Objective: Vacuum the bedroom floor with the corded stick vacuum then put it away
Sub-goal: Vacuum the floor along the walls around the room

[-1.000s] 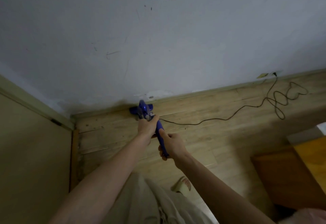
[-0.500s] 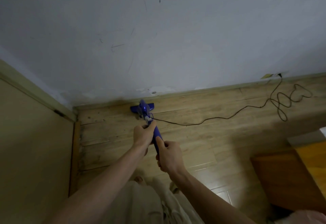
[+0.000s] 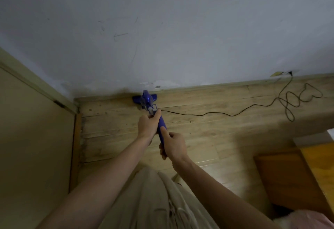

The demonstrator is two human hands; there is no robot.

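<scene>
A blue stick vacuum [image 3: 146,100] stands on the wooden floor [image 3: 207,135], its head right against the baseboard under the white wall. My left hand [image 3: 147,125] grips the upper part of its blue handle, just below the body. Lower on the same handle, my right hand [image 3: 172,145] grips it with the thumb laid along the top. The black cord [image 3: 235,114] runs from the vacuum's body rightward over the floor, loops in a tangle, and rises to a wall outlet [image 3: 291,73].
A beige door or cabinet panel [image 3: 34,138] fills the left side, with its frame meeting the wall at the corner. An orange-brown wooden piece of furniture [image 3: 296,178] stands at the right. Pinkish fabric [image 3: 310,219] shows at the bottom right corner.
The vacuum head has slid forward from a little off the wall to the baseboard, and both hands moved forward with the handle. The view has tilted slightly downward.
</scene>
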